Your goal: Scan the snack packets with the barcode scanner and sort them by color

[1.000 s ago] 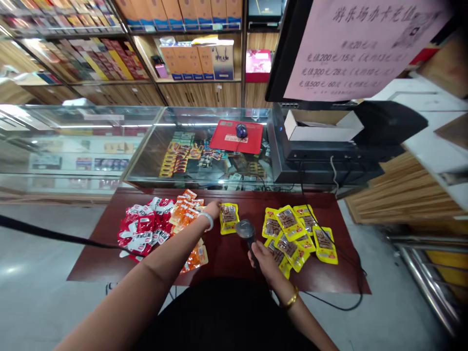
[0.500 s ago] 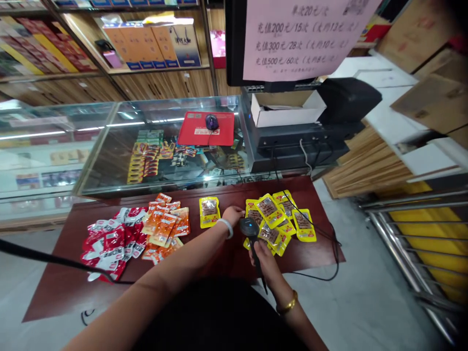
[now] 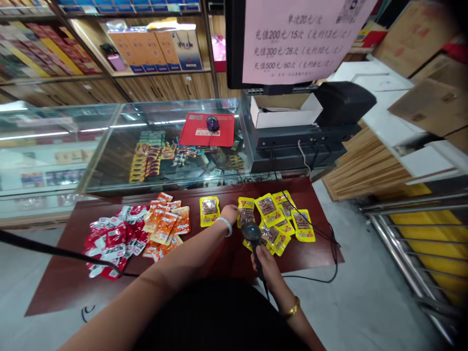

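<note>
Yellow packet (image 3: 247,211) pinched in our left grip (image 3: 230,214) should lie flat, our right grip (image 3: 265,262) holding the scanner (image 3: 251,231) steady.

A slim, whitish round bangle (image 3: 227,224) circles the wrist just behind the left hand (image 3: 229,214). A broader, shiny gold-coloured bracelet (image 3: 293,308) sits farther behind the right hand (image 3: 263,258). Behind both hands the forearms are bare; nearest the camera, a plain black garment (image 3: 219,317) covers the torso.
</note>
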A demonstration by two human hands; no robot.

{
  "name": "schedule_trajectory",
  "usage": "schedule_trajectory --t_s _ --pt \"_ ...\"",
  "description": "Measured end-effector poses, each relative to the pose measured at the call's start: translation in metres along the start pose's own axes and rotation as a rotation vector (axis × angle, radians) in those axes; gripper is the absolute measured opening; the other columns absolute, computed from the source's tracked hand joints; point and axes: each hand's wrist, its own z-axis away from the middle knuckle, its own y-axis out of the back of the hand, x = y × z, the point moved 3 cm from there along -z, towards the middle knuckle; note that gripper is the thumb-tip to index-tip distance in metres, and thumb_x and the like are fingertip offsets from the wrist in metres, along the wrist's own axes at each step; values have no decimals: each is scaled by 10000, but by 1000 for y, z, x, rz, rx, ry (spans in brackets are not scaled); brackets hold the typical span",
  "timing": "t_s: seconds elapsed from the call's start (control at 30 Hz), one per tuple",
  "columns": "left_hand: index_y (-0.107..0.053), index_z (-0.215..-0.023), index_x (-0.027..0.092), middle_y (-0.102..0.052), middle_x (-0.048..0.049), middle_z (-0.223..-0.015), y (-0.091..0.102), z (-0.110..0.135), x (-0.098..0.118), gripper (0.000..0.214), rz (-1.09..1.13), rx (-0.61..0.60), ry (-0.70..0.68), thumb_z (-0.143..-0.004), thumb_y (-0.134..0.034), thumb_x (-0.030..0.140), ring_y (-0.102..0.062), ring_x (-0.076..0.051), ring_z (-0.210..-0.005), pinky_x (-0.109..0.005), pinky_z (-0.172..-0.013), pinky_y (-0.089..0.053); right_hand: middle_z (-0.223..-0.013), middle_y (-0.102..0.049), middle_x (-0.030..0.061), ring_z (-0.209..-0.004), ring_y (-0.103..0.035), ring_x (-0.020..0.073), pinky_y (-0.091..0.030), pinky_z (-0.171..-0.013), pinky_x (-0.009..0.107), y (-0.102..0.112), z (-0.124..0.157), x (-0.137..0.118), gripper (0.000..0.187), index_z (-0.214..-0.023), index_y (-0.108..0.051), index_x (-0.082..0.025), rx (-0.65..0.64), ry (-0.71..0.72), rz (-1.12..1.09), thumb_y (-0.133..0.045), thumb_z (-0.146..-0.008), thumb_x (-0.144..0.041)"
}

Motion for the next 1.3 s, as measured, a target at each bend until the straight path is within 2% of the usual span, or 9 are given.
schedule_trajectory --t_s 0.23,0.47,0.7,0.83,0.9,0.93,1.03,1.17,1.3 --pt "-668 -711 123 -618 -49 -647 76 24 -57 287 -26 120 114 -818 -575 373 -535 -118 -586 -217 -572 -381 -509 -507 -70 -390 -404 76 -311 -406 206 -48 -7 2 566 -765 -512 -207 -197 1 122 -640 -628 -741" --pt "-675 -770 135 -657 -49 -717 98 48 -105 195 28 190 185 -826 -553 276 -583 -121 -629 -204 -565 -400 -557 -532 -59 -429 -430 89 -336 -441 216 -91 -6 1 540 -930 -582 -190 -385 7 243 -606 -721 -687" --pt "-681 -767 142 -665 -66 -720 120 52 -121 195 -26 180 170 -797 -593 314 -624 -173 -711 -249 -657 -449 -567 -527 -56 -438 -438 95 -339 -444 221 -88 -1 6 562 -960 -588 -187 -392 -9 257 -618 -711 -690" --pt "-621 -1077 142 -660 -113 -1025 129 64 -102 370 -171 451 38 -763 -638 338 -608 -219 -980 -300 -849 -451 -565 -514 -67 -434 -433 89 -330 -437 214 -68 3 6 577 -964 -571 -193 -319 -21 214 -626 -692 -699" --pt "-601 -1102 138 -641 -131 -1074 116 71 -85 380 -223 517 -46 -789 -610 353 -601 -227 -1012 -316 -870 -448 -547 -505 -72 -422 -425 86 -317 -425 211 -54 4 8 558 -902 -559 -199 -275 -20 186 -628 -681 -706" --pt "-616 -1064 145 -652 -123 -1043 104 74 -76 335 -219 457 -83 -813 -581 364 -614 -220 -978 -314 -852 -455 -538 -504 -73 -414 -421 83 -313 -420 210 -45 5 9 552 -859 -547 -202 -250 -22 175 -631 -670 -713" --pt "-664 -885 167 -691 -69 -827 50 78 -54 296 -125 65 -130 -867 -506 417 -647 -173 -760 -277 -738 -475 -524 -515 -68 -395 -416 81 -318 -413 215 -17 9 16 569 -784 -511 -210 -163 -40 147 -643 -627 -740" --pt "-664 -822 146 -679 -36 -688 -20 81 -40 299 157 -365 90 -877 -511 397 -620 -120 -567 -230 -577 -473 -527 -524 -58 -401 -418 83 -314 -415 212 18 20 21 570 -773 -499 -215 -37 -51 86 -661 -616 -738" --pt "-654 -898 131 -637 6 -597 -62 79 -30 172 359 -421 269 -834 -595 279 -559 -78 -461 -204 -517 -471 -529 -509 -54 -399 -415 90 -300 -411 217 35 32 17 563 -766 -508 -220 22 -32 43 -654 -623 -745"
